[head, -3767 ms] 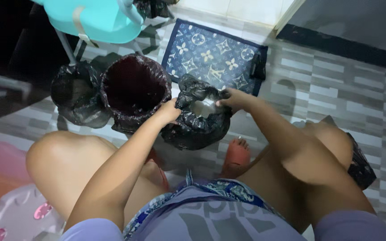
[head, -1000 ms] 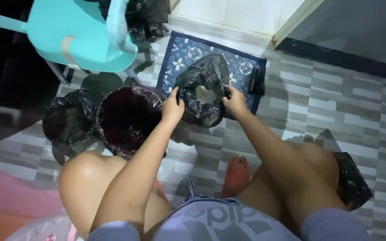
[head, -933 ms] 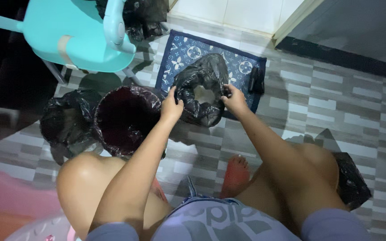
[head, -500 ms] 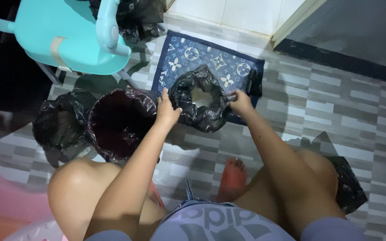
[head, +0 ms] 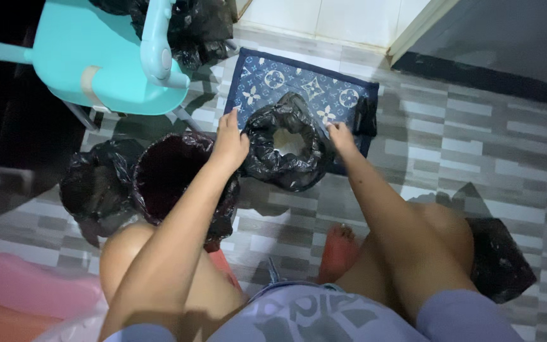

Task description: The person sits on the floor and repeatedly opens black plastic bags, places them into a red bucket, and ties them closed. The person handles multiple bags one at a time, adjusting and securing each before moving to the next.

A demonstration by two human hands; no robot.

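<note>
Black bag [head: 284, 166] sits on floor at blue mat [head: 267, 79] edge, mouth up, between hands. Left hand [head: 230, 140] pinches near-left rim, right hand [head: 342, 137] pinches right rim; lined bin [head: 178, 174] just left.

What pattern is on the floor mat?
The rectangular floor mat is dark blue with pale flower and circle motifs, head view.

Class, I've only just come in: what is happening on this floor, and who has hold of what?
A person crouching on the tiled floor holds a black plastic bag open by its rim, the left hand on one side and the right hand on the other. Something pale shows inside the bag's mouth. It sits at the edge of a blue patterned mat. Beside the left arm stands a bin lined with a black bag, with another black bag next to it.
</note>
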